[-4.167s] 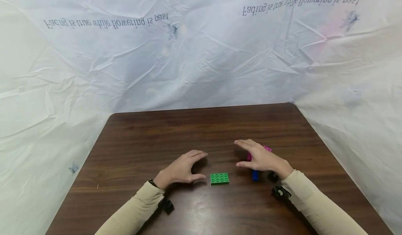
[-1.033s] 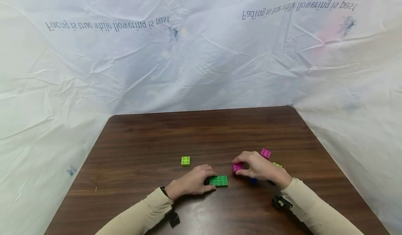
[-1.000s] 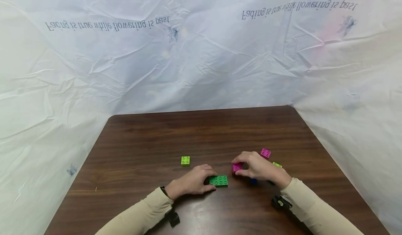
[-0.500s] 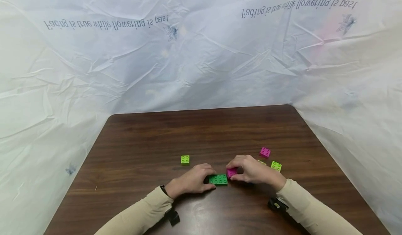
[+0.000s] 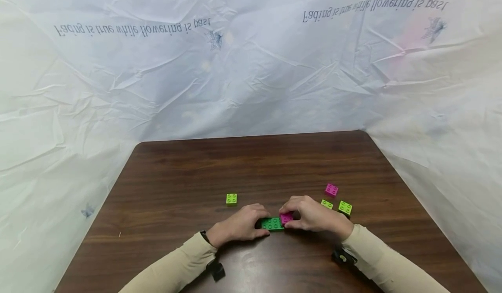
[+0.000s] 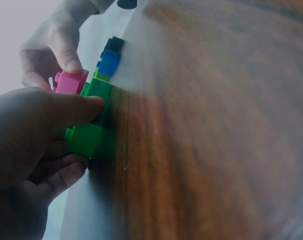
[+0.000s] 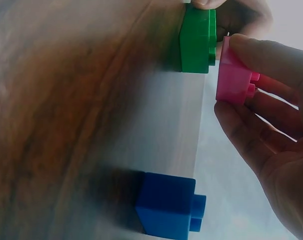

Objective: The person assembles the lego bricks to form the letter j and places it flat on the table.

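Note:
A long green building brick (image 5: 272, 224) lies on the table, studs up. My left hand (image 5: 240, 224) grips its left end between thumb and fingers, as the left wrist view shows. In my right hand (image 5: 313, 214) a small pink brick (image 5: 286, 218) is pinched between thumb and fingertips. In the right wrist view this pink brick (image 7: 234, 75) hangs just above the studs at the right end of the green brick (image 7: 196, 40), with a narrow gap between them.
A blue brick (image 7: 166, 205) stands near my right hand. Behind that hand lie two lime bricks (image 5: 345, 207) and another pink brick (image 5: 331, 190). One lime brick (image 5: 231, 199) sits alone beyond my left hand on the brown table (image 5: 188, 166).
My right hand has picked up the pink brick and carried it left over the green brick's right end. My left hand has moved in from the left and taken hold of the green brick.

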Available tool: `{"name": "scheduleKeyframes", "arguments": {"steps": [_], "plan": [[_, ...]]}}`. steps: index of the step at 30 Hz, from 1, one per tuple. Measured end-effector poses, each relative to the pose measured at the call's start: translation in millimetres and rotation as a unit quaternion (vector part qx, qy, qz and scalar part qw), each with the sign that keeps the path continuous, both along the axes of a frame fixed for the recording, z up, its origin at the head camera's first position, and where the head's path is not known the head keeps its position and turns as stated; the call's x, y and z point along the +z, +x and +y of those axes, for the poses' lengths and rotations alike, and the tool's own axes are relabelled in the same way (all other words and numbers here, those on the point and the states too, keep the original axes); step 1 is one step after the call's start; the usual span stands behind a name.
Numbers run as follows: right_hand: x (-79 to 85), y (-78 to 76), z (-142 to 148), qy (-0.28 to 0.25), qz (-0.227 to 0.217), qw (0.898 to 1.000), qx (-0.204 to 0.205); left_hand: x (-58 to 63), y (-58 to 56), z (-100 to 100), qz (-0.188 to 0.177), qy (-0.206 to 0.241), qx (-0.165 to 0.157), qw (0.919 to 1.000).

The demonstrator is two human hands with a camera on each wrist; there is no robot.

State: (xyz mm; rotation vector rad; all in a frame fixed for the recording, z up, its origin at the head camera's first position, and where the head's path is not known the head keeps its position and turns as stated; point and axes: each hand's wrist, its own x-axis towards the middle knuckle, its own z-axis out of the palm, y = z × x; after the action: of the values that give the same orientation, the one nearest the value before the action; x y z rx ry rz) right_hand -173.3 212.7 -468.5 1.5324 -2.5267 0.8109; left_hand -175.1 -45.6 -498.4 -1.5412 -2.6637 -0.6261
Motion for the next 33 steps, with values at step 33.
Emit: {"name": "scheduleKeyframes", "arguments": {"steps": [33], "plan": [[-4.2,5.5,-8.8,0.01,-0.011,1.0,-0.012,2.4,-0.2,-0.1,-0.006,0.006,-0.002,1.0]]}}
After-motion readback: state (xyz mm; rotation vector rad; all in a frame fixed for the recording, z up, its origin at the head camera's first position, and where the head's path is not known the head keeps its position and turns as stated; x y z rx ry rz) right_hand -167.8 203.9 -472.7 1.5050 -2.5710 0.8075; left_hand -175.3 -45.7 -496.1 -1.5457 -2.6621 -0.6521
